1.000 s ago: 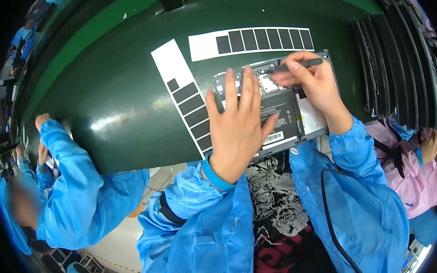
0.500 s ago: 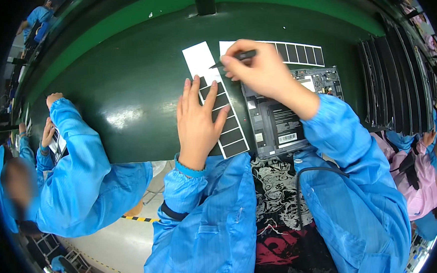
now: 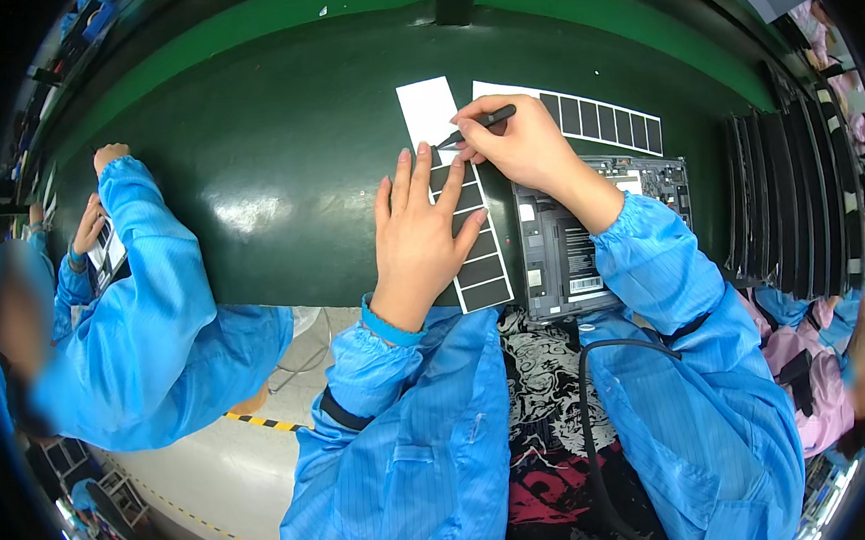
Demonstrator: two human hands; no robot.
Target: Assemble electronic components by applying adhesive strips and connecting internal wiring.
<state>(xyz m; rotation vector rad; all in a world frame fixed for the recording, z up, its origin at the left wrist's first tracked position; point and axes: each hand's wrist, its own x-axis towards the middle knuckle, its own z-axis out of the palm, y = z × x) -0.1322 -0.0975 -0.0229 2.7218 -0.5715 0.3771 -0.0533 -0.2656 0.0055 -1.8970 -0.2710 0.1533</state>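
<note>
Near the frame's centre, the strip of black stickers could skid and tear if the left hand, flat with fingers spread, slackens against the pointed tool pinched in the right hand.

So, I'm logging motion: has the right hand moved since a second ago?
Yes, leftward: from over the laptop, the right hand reached the left strip.

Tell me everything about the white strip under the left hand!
The white strip looks like flat paper, bare at its far end, with a row of black rectangles. It lies slanted on the green table. The left hand rests on it; the right hand holds a black pointed tool over it.
</note>
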